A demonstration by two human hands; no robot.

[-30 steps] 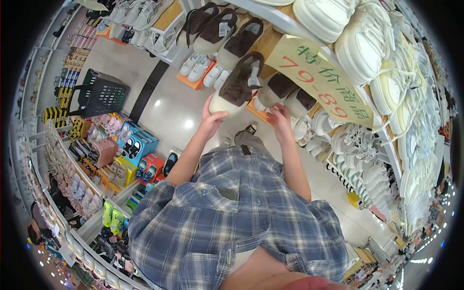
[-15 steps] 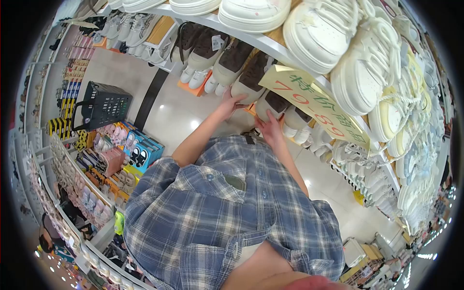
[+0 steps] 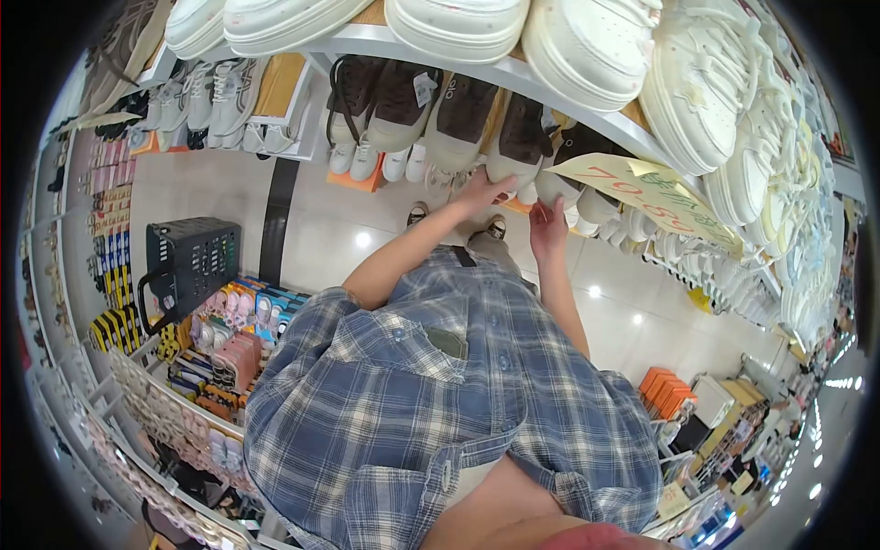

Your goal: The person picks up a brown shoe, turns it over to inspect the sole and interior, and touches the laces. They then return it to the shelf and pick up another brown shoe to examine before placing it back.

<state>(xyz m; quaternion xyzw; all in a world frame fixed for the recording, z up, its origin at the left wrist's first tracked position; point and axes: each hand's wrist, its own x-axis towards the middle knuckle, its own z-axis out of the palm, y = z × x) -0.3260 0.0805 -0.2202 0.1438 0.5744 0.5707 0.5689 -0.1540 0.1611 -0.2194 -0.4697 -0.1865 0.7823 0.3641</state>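
A row of sneakers with dark brown uppers and pale toes lies on the lower shelf, toes toward me. My left hand [image 3: 486,191] has its fingers closed at the toe of one brown sneaker [image 3: 521,137]. Just to the right, my right hand [image 3: 548,229] is raised with bent fingers at the toe of the neighbouring sneaker [image 3: 555,186]. A yellow paper sign [image 3: 642,194] with handwritten figures hangs over part of that sneaker. On the left of the row stand more brown sneakers [image 3: 463,115], one with a white tag [image 3: 424,89].
Large white sneakers [image 3: 587,50] fill the shelf above. White shoes [image 3: 364,160] and an orange box [image 3: 353,181] are below the row. A dark shopping basket [image 3: 192,261] stands on the tiled floor at left, beside a low display of boxed shoes [image 3: 236,357].
The view has shifted, so the shelf and sign sit differently. Both hands stay at the same two sneakers' toes. My right hand is now more upright, just below its toe.
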